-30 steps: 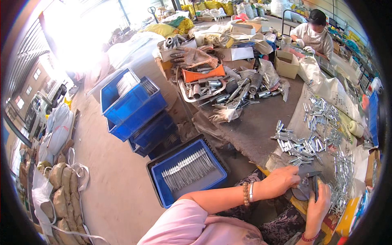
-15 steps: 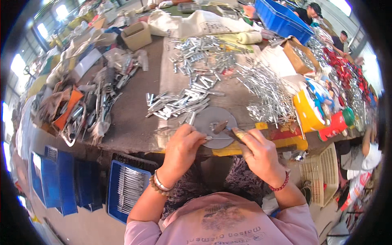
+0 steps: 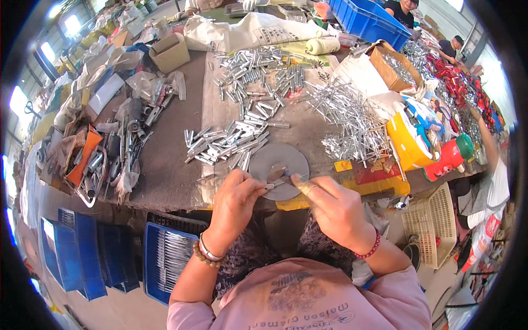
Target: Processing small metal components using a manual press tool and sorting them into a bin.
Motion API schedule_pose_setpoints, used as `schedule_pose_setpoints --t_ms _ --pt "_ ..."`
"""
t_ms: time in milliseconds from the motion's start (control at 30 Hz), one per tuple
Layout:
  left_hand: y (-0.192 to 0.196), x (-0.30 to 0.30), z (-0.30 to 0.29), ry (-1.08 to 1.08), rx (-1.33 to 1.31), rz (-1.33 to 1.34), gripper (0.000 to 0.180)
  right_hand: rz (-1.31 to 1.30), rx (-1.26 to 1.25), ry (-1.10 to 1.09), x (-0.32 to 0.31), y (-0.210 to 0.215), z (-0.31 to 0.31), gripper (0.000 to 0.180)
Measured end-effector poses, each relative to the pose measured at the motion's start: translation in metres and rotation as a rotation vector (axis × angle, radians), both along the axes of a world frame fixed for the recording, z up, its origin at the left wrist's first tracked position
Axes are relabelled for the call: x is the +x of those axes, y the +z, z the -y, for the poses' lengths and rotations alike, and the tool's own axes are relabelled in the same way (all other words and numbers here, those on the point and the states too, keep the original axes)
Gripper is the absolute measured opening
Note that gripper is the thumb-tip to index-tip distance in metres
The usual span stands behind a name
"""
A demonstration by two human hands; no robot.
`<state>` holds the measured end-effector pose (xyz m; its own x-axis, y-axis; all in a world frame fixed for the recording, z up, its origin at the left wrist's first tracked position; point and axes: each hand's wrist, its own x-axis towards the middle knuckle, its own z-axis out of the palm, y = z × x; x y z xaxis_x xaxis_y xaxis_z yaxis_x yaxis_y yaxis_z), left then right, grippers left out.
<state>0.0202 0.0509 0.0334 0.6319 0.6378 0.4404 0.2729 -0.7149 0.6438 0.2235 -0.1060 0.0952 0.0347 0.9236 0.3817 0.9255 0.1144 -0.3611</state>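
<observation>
My left hand (image 3: 235,203) is closed, pinching a small shiny metal rod (image 3: 269,186) between thumb and fingertips over the near part of a grey round disc (image 3: 281,155). My right hand (image 3: 336,212) is closed too, its fingers low over the disc's right side. From them reaches a small tool with a brown blade (image 3: 276,172), blurred, its handle mostly hidden by the fingers. Just beyond my left hand lies a heap of short silver metal tubes (image 3: 234,142). Farther right is a pile of thin silver rods (image 3: 352,113).
More silver pieces (image 3: 261,71) lie toward the back. Tools and bags clutter the left, near a cardboard box (image 3: 169,53). On the right stand a yellow container (image 3: 410,144) and a red bottle (image 3: 448,159). Below the table edge is a blue crate (image 3: 170,258) of metal rods. Other people work beyond.
The brown-bladed tool and my right hand have moved left, closer to my left hand. The whole view has shifted slightly; the rod stays in my left fingers.
</observation>
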Motion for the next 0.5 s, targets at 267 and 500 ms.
schedule_pose_setpoints --t_ms 267,500 --pt "-0.004 -0.001 -0.002 0.012 -0.017 0.026 0.019 -0.251 0.223 -0.022 0.004 0.010 -0.010 0.058" --pt "0.001 0.000 -0.005 -0.034 -0.007 0.053 0.019 0.078 0.062 0.019 0.002 -0.020 0.005 0.058"
